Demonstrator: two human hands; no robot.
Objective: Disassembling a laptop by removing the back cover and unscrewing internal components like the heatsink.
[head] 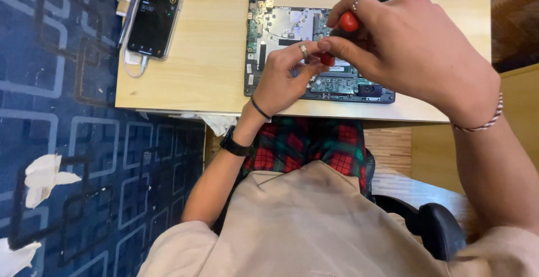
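The laptop [314,52] lies on the tabletop [208,46] with its cover already off, board bare. The right hand [404,46] grips a red screwdriver [348,23]; the left hand [286,75] pinches its shaft at 7 o'clock (screws apparently remain).

Wood table [213,58]: opened laptop [281,30], phone [154,16].

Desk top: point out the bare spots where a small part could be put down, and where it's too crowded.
Free: the bare wood of the desk between the phone and the opened laptop, and the strip below the phone. Crowded: over the laptop, where left hand and right hand work a red-handled screwdriver.
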